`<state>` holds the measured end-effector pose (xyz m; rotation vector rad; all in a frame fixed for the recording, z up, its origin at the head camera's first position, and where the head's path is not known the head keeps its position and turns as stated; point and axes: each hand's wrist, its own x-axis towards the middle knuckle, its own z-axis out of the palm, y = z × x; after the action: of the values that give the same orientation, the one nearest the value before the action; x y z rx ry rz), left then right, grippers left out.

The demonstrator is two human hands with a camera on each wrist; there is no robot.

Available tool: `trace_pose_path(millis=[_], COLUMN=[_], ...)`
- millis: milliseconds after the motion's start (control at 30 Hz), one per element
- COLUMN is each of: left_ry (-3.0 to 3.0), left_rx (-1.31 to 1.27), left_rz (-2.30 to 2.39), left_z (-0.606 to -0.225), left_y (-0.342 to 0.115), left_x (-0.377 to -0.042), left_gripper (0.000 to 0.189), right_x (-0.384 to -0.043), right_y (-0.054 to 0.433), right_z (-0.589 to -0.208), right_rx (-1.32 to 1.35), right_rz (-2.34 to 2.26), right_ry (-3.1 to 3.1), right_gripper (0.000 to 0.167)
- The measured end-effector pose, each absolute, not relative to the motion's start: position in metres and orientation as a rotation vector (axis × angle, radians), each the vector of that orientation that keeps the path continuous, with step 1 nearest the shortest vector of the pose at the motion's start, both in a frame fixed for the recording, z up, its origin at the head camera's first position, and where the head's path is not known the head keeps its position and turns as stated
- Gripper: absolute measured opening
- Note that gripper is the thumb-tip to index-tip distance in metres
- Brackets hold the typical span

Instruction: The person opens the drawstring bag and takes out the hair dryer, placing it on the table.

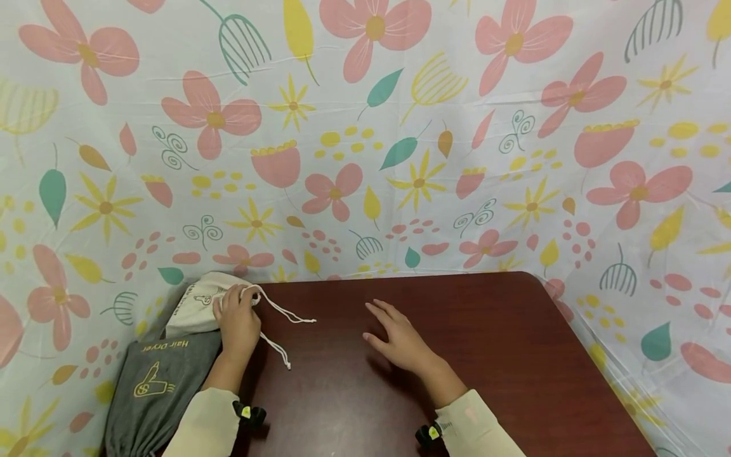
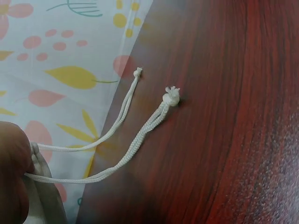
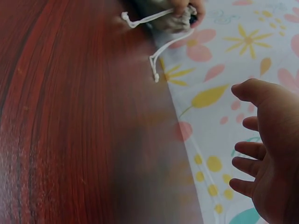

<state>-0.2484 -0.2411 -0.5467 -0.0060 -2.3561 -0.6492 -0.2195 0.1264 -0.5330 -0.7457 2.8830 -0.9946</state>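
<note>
At the table's back left lies a cream drawstring bag [image 1: 194, 308] with a printed hair dryer picture. My left hand [image 1: 237, 324] grips it near its gathered mouth, and two knotted white cords [image 2: 135, 144] trail from it to the right. Just in front, a grey drawstring bag [image 1: 154, 381] marked "Hair Dryer" in yellow lies by my left forearm. My right hand [image 1: 402, 343] hovers over the middle of the table, holding nothing; its fingers are spread and relaxed in the right wrist view.
A dark red-brown wooden table [image 1: 485, 355] with a rounded back right corner spreads under both hands. Behind and beside it hangs a white cloth [image 1: 354, 139] printed with flowers and leaves. Each sleeve cuff carries a small black device [image 1: 428, 435].
</note>
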Motion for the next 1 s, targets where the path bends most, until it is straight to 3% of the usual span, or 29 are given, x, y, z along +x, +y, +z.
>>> trace_pose_path(millis=[1000], left_ry=[-2.187], left_rx=[-0.097], left_rz=[-0.703], left_z=[-0.517], left_y=[-0.223], left_x=[-0.225], left_gripper=[0.040], right_x=[-0.212], right_y=[0.107], right_z=[-0.527], right_rx=[-0.732], right_rz=[-1.222], right_ry=[2.687], right_gripper=[0.073])
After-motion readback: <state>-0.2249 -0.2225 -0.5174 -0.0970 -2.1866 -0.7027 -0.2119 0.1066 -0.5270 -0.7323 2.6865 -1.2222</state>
